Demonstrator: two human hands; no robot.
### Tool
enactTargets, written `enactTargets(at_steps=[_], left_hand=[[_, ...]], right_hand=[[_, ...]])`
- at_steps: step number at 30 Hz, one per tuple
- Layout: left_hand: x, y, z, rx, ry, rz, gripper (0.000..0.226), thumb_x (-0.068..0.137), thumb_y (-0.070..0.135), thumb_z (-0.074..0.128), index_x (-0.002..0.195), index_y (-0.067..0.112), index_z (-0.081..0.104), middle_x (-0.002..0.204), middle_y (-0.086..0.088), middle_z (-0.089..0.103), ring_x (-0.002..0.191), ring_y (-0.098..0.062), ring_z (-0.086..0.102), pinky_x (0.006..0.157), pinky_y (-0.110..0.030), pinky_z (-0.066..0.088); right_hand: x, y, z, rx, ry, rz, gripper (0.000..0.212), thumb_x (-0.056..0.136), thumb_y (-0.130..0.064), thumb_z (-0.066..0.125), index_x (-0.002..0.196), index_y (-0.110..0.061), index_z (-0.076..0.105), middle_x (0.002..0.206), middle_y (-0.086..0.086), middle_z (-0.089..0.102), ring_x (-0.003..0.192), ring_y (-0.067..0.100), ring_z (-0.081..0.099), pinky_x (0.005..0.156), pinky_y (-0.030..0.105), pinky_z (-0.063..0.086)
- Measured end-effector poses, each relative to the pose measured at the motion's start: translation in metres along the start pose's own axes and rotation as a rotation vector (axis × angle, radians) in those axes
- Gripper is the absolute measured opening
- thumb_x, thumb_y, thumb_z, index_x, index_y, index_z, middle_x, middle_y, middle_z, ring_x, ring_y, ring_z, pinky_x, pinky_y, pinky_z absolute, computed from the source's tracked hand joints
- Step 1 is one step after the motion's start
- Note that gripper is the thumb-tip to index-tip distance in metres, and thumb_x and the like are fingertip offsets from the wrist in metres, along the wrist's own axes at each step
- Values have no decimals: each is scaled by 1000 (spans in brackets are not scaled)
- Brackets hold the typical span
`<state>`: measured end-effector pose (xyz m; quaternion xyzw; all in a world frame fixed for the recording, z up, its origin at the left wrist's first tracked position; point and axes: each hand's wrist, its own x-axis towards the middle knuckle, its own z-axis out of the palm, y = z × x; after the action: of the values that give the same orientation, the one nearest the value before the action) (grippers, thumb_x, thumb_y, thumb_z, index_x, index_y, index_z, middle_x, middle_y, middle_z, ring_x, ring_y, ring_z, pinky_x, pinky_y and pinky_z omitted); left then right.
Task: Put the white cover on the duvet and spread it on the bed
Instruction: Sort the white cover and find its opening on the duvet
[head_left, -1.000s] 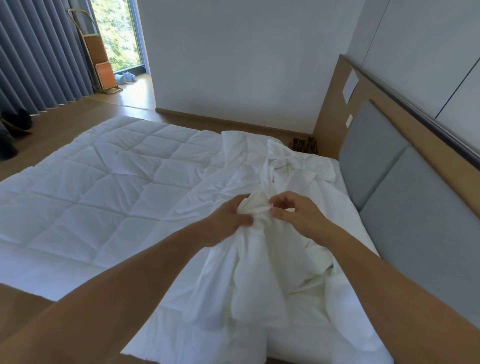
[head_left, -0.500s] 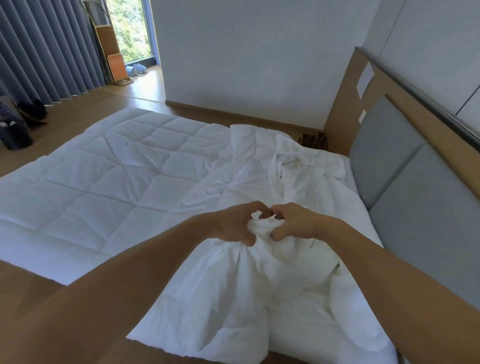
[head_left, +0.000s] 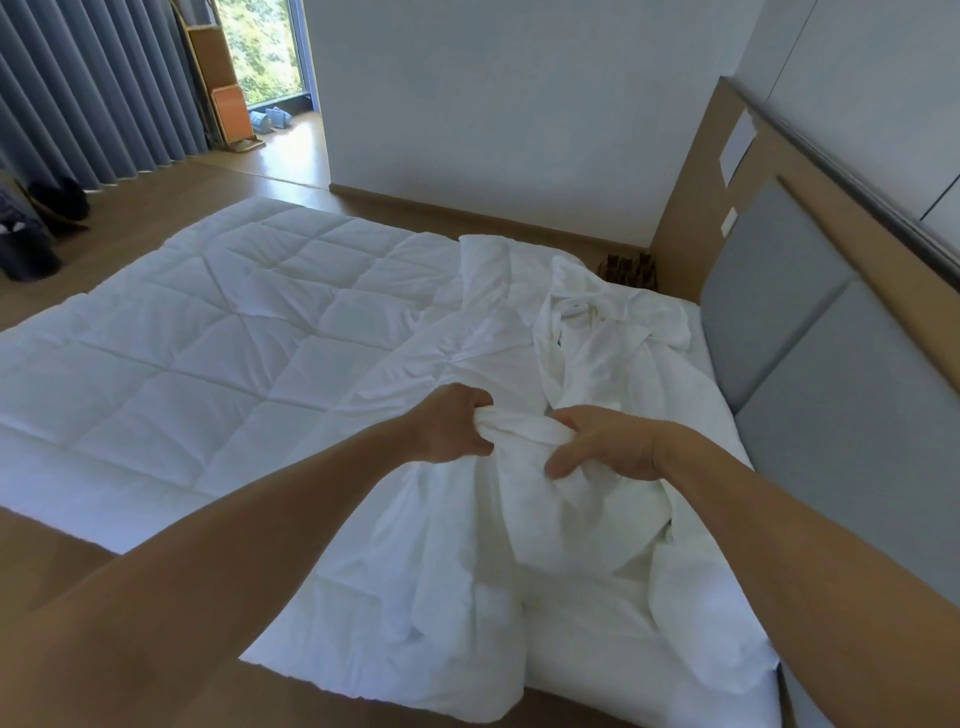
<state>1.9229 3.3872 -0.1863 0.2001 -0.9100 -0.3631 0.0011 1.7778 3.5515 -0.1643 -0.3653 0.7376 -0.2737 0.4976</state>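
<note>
A white quilted duvet (head_left: 197, 353) lies spread flat over the bed, reaching its left and near edges. A crumpled white cover (head_left: 613, 332) is heaped along the head end, beside the grey headboard. My left hand (head_left: 452, 423) and my right hand (head_left: 608, 444) are both closed on a bunched fold of the cover (head_left: 519, 428) between them, lifted a little above the bed. Loose cover fabric hangs down from my hands toward the near edge. The right hand's thumb points down over the fabric.
A grey padded headboard (head_left: 810, 364) in a wood frame runs along the right. Wood floor surrounds the bed. Grey curtains (head_left: 93, 88) and dark bags (head_left: 36, 223) stand at the far left. A small brown object (head_left: 626, 270) sits in the far corner by the headboard.
My hands came together and gathered the fabric into a tighter bunch, then moved slightly apart while holding it. The view shifted a little to the left and down.
</note>
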Motion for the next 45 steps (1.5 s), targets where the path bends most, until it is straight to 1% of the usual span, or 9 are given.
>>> enactTargets(at_steps=[3, 8, 11, 18, 22, 25, 29, 37, 45], left_hand=[[4, 6, 4, -1, 24, 64, 23, 76, 5, 74, 71, 16, 56, 65, 6, 55, 54, -5, 51, 47, -12, 36], [4, 5, -4, -182, -166, -12, 21, 79, -1, 68, 80, 18, 58, 67, 4, 53, 53, -6, 48, 47, -20, 38], [1, 1, -10, -335, -273, -3, 24, 75, -2, 69, 86, 17, 59, 76, 4, 55, 68, -10, 51, 59, -21, 40], [6, 14, 2, 303, -40, -6, 16, 77, 20, 71, 75, 28, 57, 66, 9, 60, 63, -8, 56, 57, -23, 40], [5, 21, 2, 179, 132, 22, 22, 80, 22, 71, 64, 27, 58, 64, 11, 58, 65, -4, 53, 65, -26, 40], [3, 27, 1, 160, 115, 22, 23, 83, 15, 69, 106, 13, 71, 96, 2, 65, 90, -12, 55, 84, -29, 44], [-2, 33, 0, -11, 81, -3, 27, 78, 5, 70, 105, 12, 66, 92, 6, 59, 84, -12, 54, 73, -24, 43], [-5, 55, 6, -835, -182, -113, 57, 59, -4, 58, 116, -1, 63, 102, -16, 66, 91, -30, 65, 75, -35, 57], [-2, 36, 18, 106, -191, -276, 26, 73, 42, 60, 77, 18, 69, 89, -5, 70, 85, -23, 65, 82, -39, 52]], right_hand=[[2, 2, 2, -96, -109, 68, 61, 63, -29, 89, 117, -9, 67, 111, 16, 72, 101, 32, 70, 89, 46, 58], [5, 0, -10, 71, 94, 51, 31, 62, -16, 75, 90, -3, 71, 86, 16, 71, 75, 28, 69, 73, 39, 56], [7, 2, -16, 121, 120, 30, 25, 78, -13, 75, 102, -9, 71, 99, 12, 74, 90, 30, 71, 85, 43, 57], [2, -1, -21, -163, -18, 102, 34, 76, -5, 72, 109, -1, 65, 96, 13, 68, 83, 30, 67, 68, 34, 56], [8, 3, -20, 71, 57, 57, 13, 60, -9, 66, 71, -14, 62, 69, 4, 57, 63, 21, 54, 54, 25, 43], [11, 8, -24, 200, 52, -10, 22, 55, -13, 57, 40, -21, 42, 50, -3, 40, 49, 13, 38, 46, 23, 32], [5, 15, -33, 152, -9, 42, 13, 65, -12, 66, 73, -6, 57, 71, 11, 57, 63, 23, 58, 58, 30, 47], [-6, -2, -60, 169, -81, -86, 55, 71, -35, 83, 115, -6, 70, 109, 18, 73, 102, 34, 70, 90, 43, 57], [-9, -3, -52, -164, -252, 112, 41, 73, -4, 81, 112, 1, 69, 109, 21, 72, 98, 36, 70, 87, 45, 58]])
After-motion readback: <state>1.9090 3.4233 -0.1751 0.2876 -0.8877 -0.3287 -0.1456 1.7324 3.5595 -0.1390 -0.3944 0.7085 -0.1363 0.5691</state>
